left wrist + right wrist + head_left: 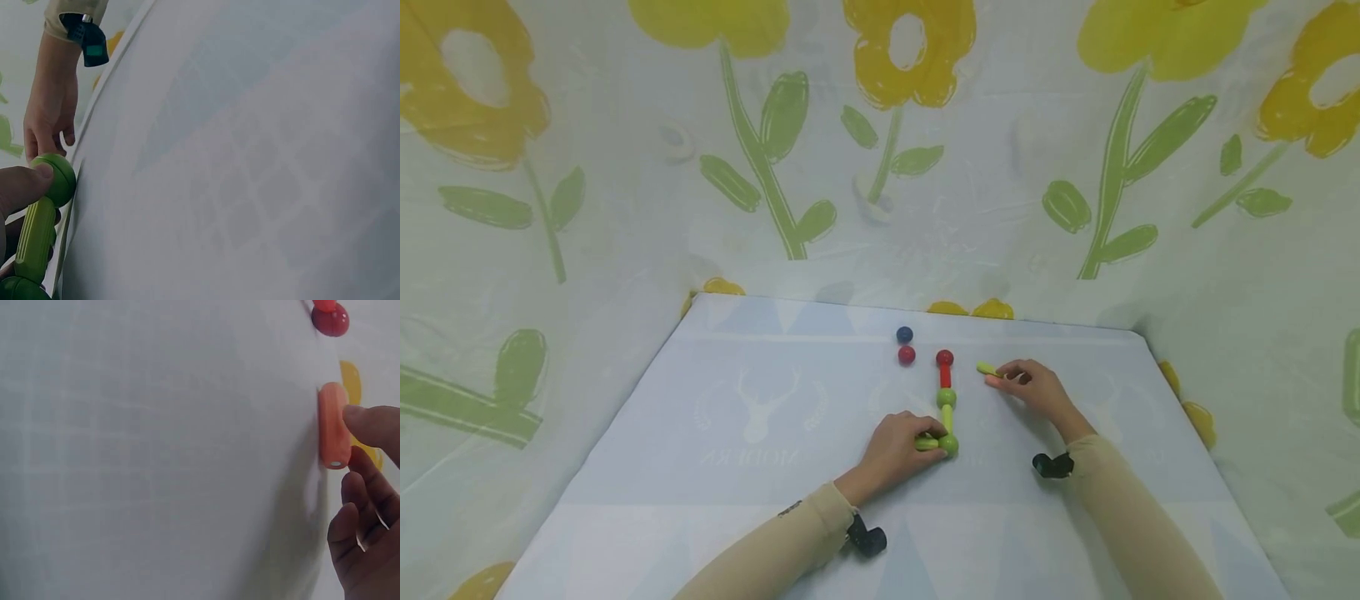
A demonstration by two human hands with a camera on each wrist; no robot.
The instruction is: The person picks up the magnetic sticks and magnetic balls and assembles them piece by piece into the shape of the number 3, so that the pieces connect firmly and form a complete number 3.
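In the head view my left hand pinches the near green ball of a joined chain of balls and rods. A short rod reaches from that ball under my fingers. Farther along come a yellow-green rod, a second green ball, a red rod and a red ball. The left wrist view shows my thumb on a green ball. My right hand pinches an orange rod between thumb and forefinger. Near its fingertips is a yellow-green rod.
A loose blue ball and a loose red ball sit left of the chain's far end. The pale printed tabletop ends at the back against a flowered cloth, which also hangs at both sides.
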